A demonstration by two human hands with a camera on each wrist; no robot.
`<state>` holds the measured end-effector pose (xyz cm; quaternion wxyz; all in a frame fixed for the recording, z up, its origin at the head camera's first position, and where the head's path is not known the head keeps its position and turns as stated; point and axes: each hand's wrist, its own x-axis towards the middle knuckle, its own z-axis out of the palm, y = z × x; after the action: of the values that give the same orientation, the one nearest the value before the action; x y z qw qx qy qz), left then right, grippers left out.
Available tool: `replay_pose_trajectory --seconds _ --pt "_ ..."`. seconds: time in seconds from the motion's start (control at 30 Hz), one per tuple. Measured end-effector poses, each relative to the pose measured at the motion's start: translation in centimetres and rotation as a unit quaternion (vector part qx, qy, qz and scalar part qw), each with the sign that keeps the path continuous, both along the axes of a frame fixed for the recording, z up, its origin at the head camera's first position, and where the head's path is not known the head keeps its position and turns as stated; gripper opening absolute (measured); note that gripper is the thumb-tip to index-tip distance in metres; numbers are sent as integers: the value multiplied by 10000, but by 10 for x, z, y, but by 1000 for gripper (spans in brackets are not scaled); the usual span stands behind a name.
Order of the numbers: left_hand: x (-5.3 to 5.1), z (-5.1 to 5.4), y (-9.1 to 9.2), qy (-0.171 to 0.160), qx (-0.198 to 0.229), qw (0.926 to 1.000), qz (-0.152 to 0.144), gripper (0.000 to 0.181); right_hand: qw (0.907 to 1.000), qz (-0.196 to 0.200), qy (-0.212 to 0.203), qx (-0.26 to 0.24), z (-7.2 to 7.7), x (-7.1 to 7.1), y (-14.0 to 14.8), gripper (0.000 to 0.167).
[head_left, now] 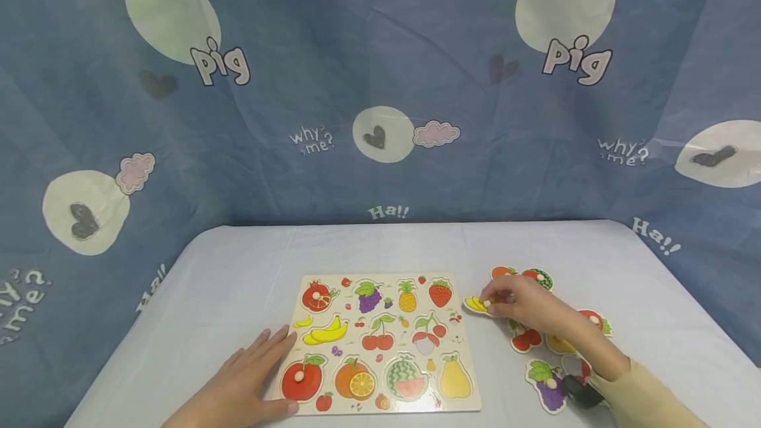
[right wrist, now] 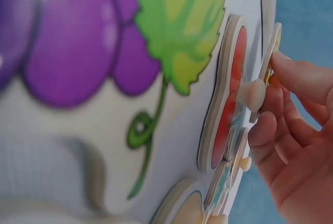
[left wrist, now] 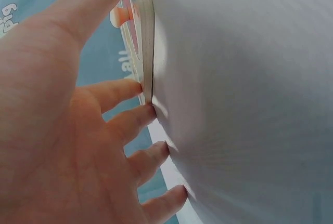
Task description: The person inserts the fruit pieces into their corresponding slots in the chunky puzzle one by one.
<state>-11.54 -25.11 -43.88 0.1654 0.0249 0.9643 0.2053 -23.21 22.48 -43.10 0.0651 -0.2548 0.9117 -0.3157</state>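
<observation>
A wooden fruit puzzle board (head_left: 386,344) lies on the white table, printed with several fruits. An apple piece (head_left: 309,385) with a round knob sits at its lower left. My left hand (head_left: 246,382) rests along the board's left edge; the left wrist view shows its fingers (left wrist: 122,95) spread, touching the board's side and the table. Beyond the right edge, my right hand (head_left: 523,299) pinches a banana puzzle piece (head_left: 475,304) between thumb and fingers. Seen from the right wrist, this piece (right wrist: 270,52) is partly hidden behind the fingers.
Loose knobbed pieces lie right of the board, under and around my right forearm: grapes (head_left: 548,388), cherries (head_left: 526,339), a watermelon piece (head_left: 540,277) and an orange piece (head_left: 503,271) among them. A black wrist device (head_left: 581,393) hangs close above the grapes. Patterned blue cloth (head_left: 333,183) stands behind the table.
</observation>
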Motion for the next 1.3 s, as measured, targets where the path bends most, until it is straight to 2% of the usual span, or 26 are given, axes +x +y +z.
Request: replay_pose_trajectory --seconds 0.33,0.63,0.77,1.07,1.3 --pt "1 -1 -2 -56 19 10000 28 111 9993 212 149 -283 2 6 -4 14" --pt "1 -3 -3 -77 57 10000 -15 111 9949 742 397 -558 8 9 -17 18" --pt "1 -3 -3 -79 68 9999 -14 111 9940 827 467 -545 11 9 -25 21" --pt "1 -2 -2 -117 13 9999 38 110 9939 909 359 -505 18 11 -46 20" --pt "0 -1 -2 8 7 10000 -54 109 9931 997 263 -552 23 11 -63 19"
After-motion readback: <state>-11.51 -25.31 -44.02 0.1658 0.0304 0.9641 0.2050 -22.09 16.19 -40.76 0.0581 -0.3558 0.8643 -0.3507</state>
